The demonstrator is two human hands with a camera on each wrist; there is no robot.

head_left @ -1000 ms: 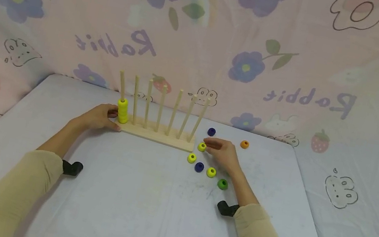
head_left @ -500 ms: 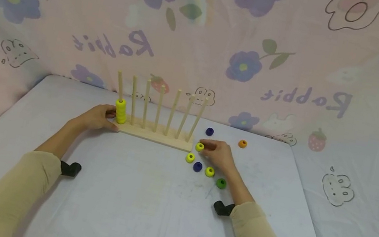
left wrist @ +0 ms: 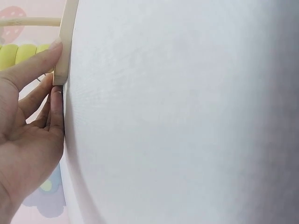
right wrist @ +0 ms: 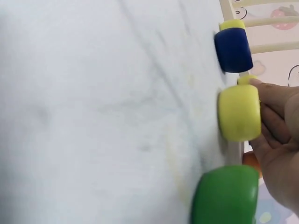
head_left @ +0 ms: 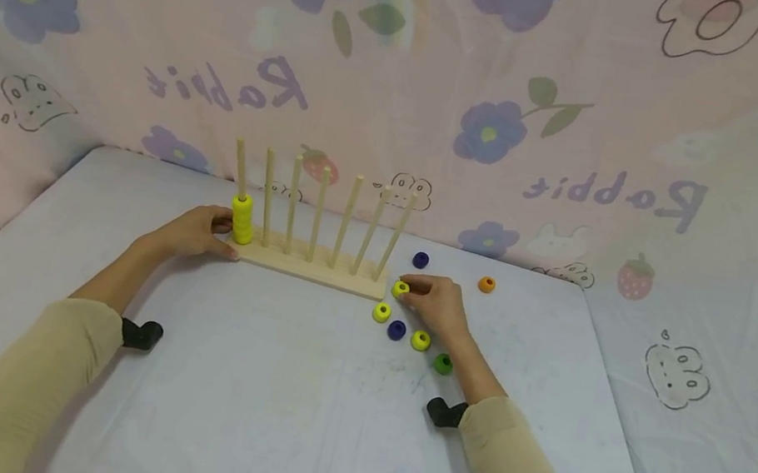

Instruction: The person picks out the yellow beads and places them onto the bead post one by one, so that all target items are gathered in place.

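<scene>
A wooden peg stand (head_left: 305,266) with a row of upright pegs rests on the table. Yellow beads (head_left: 241,221) are stacked on its leftmost peg. My left hand (head_left: 197,230) grips the stand's left end; in the left wrist view the thumb lies on the base (left wrist: 69,42) and the fingers sit at its end. Just off the stand's right end, my right hand (head_left: 439,305) pinches a yellow bead (head_left: 401,289) between thumb and fingers. That bead is mostly hidden in the right wrist view, behind a nearer yellow bead (right wrist: 239,113).
Loose beads lie around the right hand: yellow (head_left: 382,312), dark blue (head_left: 396,330), another yellow (head_left: 421,340) and green (head_left: 444,364). Further back are a dark blue bead (head_left: 420,260) and an orange bead (head_left: 486,284). A patterned cloth (head_left: 390,86) hangs behind the table.
My right fingertips have moved slightly left over the yellow bead, which now looks a little tilted. The left hand and the stand have stayed put, and the head view has shifted slightly.
</scene>
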